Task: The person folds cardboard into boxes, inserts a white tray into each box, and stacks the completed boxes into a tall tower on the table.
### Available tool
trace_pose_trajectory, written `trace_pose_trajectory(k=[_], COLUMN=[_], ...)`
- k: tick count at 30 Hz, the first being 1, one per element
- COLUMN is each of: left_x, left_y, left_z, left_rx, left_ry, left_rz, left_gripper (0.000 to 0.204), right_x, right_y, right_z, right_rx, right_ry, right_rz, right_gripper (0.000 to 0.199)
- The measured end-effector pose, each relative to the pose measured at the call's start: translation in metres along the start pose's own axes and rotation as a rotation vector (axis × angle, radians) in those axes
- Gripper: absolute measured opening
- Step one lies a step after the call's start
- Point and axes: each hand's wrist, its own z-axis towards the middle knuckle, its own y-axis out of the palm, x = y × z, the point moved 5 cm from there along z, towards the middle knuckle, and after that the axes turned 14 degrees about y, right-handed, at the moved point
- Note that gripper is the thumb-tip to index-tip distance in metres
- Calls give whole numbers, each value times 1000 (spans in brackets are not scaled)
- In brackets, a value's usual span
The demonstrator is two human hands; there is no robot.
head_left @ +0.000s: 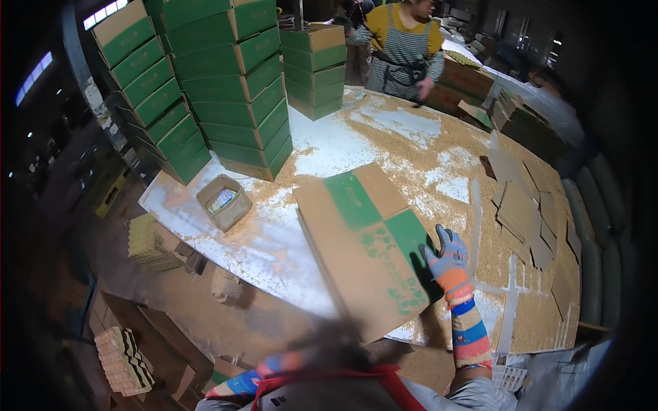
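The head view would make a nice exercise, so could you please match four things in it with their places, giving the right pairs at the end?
Things:
1. flat cardboard pieces
2. right hand
3. small bin
4. stacked trays

Places:
A. at the green edge of the large box
B. lower left of the picture, off the table
C. on the table's right part
D. on the table's left part, near the tall box stacks

Pairs: 1-C, 2-A, 3-D, 4-B

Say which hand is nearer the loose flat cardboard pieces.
Right hand: at the right edge of the box, left of the cardboard pieces. The left forearm, its hand mostly obscured, is farther away, at lower left.
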Motion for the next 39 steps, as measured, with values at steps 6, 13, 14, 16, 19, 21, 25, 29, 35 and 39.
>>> trace_pose_trajectory(k=[6, 13, 14, 16, 19, 21, 25, 29, 35, 39], left_x=[-146, -126, -115, -87, -25, 42, 106, 151, 236, 226], left_y=[-61, -49, -60, -98, -210, -281, -269, -128, -142, -186], left_z=[38, 88, 84, 80, 57, 29, 78, 163, 240, 322], left_rx=[808, 795, 747, 653, 867, 1132, 718, -466, -781, -728], left_ry=[381, -36, -69, -76, 69, -12, 399, 430, 341, -74], left_rz=[-1451, -901, -771, -426, 367, 1213, 1111, 1216, 656, 146], left_gripper=[46, 32, 31, 32, 36, 47, 71, 88, 54, 45], right_x=[-59, -31, -20, -16, -38, -66, -58, -86, -90, -61], right_y=[15, 46, 42, 29, 5, 14, 48, -1, -161, -157], right_z=[-35, 13, 23, 19, 0, -39, -84, -106, -18, 49], right_rx=[-59, -212, -282, -352, -289, -304, -230, -75, 68, 368], right_ry=[-338, -534, -562, -583, -349, -340, -298, -587, -467, -418], right_rz=[-66, -173, -157, -166, -210, -355, -483, -434, -297, -287], right_gripper=[75, 79, 81, 83, 100, 103, 84, 45, 24, 51])
